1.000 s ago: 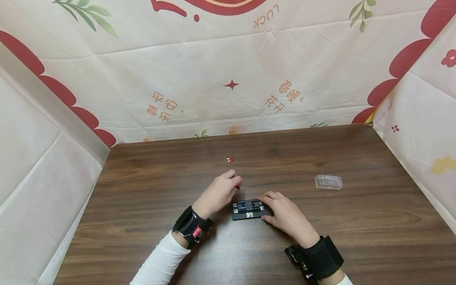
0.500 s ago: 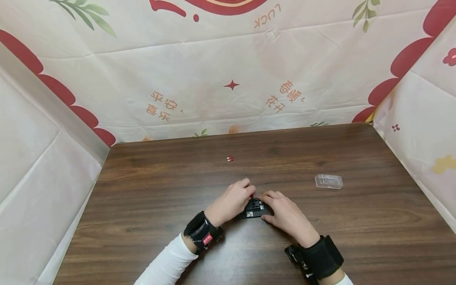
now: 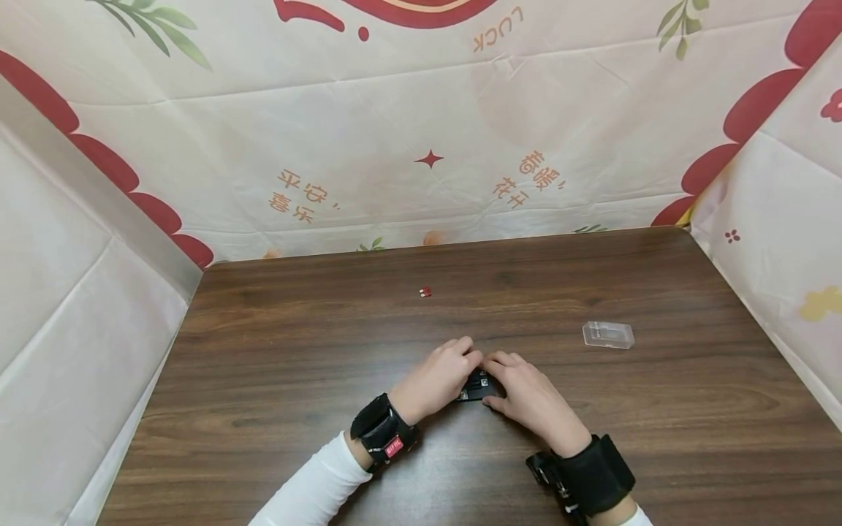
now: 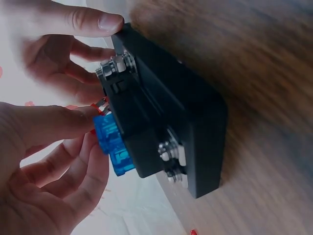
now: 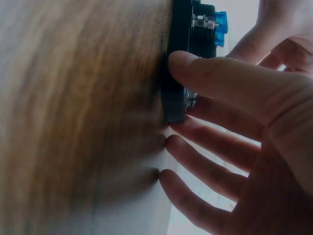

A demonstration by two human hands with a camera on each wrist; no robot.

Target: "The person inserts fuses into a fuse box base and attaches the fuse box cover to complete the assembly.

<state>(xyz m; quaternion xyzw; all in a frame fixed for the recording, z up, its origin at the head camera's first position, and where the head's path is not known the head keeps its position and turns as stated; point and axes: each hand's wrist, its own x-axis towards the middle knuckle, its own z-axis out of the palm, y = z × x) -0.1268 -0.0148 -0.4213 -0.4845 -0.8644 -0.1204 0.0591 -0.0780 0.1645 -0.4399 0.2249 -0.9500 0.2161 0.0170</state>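
The black rectangular plastic fuse holder (image 4: 164,107) lay on the brown wood-grain tabletop (image 3: 296,329) between the two hands, partly screened by them in the head view; silvery metal bolts (image 4: 168,151) stood up from it. The person's left hand (image 3: 437,376), at nine o'clock to the holder, had thumb and fingertips brought together in a pinch on a small red plastic fuse with metal prongs (image 4: 100,106), right at the holder's upper face; the person's right hand (image 3: 529,398), at three o'clock, had thumb and forefinger set across the holder's end, the remaining fingers parted and slightly bent.

Risks, as judged: prongs offered up askew could jam or bend, the likely cause being fingers that hide the slot; the holder could skid or tip under a push, being braced at one end only; crowded fingertips could nudge the translucent blue plastic fuse (image 4: 111,139) beside the red one.

Containers: the holder carried the blue fuse, its seating depth not visible; whether the red prongs had entered could not be told; a clear rectangular plastic box (image 3: 608,344) lay well apart, between two and three o'clock from the holder, its contents indeterminable; small red-and-white pieces (image 3: 425,291) lay outside any container, at eleven o'clock.
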